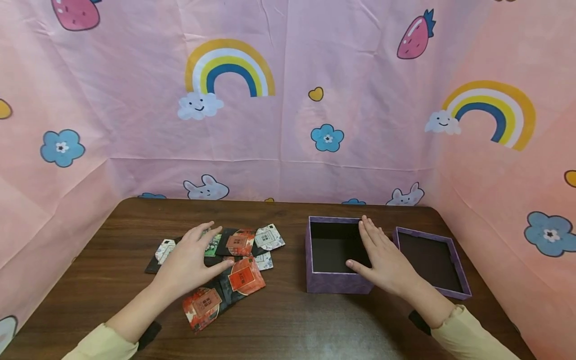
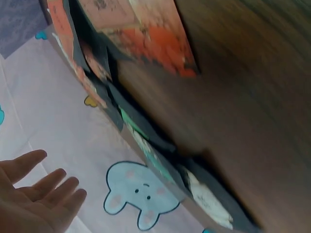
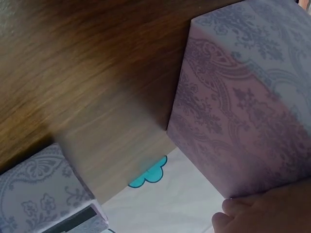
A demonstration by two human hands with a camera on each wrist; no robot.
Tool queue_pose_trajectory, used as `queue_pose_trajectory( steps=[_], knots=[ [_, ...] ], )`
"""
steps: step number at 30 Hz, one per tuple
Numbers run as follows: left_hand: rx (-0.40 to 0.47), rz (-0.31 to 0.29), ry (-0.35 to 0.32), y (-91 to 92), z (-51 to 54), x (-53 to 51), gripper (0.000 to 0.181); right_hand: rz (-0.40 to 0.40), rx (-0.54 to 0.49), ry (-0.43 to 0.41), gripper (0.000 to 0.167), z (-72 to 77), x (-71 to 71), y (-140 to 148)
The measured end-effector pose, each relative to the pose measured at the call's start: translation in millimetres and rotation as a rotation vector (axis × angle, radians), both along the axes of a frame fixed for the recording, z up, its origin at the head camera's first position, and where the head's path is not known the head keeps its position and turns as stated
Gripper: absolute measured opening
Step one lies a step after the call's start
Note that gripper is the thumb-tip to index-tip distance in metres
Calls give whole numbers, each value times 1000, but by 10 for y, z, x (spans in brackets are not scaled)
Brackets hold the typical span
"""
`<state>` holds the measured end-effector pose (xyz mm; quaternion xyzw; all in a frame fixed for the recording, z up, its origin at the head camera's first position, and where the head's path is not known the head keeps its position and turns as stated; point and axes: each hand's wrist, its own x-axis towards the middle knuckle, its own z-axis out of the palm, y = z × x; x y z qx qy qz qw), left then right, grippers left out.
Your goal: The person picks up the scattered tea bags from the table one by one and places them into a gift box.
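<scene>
Several flat packets lie overlapping on the table's left half: red-and-black packets (image 1: 243, 277), a green one (image 1: 213, 245) and white-labelled ones (image 1: 270, 236). Over them hovers my left hand (image 1: 189, 262), fingers spread, holding nothing; the left wrist view shows it apart from the packets. An open purple patterned box (image 1: 339, 283) with a black inside stands right of the middle. My right hand (image 1: 387, 260) lies along the box's right rim with straight fingers, its thumb over the opening. In the right wrist view its fingertips (image 3: 233, 206) meet the box edge.
To the right of the box lies its shallow purple lid (image 1: 434, 260), black inside facing up. The brown wooden table (image 1: 288, 330) ends at a pink printed cloth (image 1: 288, 130) behind and on both sides.
</scene>
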<state>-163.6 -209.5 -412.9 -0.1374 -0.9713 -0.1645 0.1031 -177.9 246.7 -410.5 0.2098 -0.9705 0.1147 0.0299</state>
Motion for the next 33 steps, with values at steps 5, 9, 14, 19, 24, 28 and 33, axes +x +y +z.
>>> queue_pose_trajectory(
  steps=[5, 9, 14, 19, 24, 28, 33],
  knots=[
    [44, -41, -23, 87, -76, -46, 82, -1, 2, -6, 103, 1, -4, 0],
    [79, -66, -43, 156, -139, -90, 74, -4, -1, -13, 103, -10, -3, 5],
    [151, -103, -94, 204, -205, -163, 63, -7, 3, -8, 103, -25, -5, 7],
    [208, -163, -145, 220, -273, -251, 53, -6, 7, 1, 102, -23, -20, 2],
    [264, -216, -211, 247, -343, -315, 46, -9, 3, 2, 101, -16, -16, -9],
    [299, -239, -251, 266, -367, -328, 41, -11, 1, 1, 101, -11, -11, -11],
    [311, -235, -293, 290, -357, -316, 36, -5, 1, 4, 101, -16, -15, -10]
  ],
)
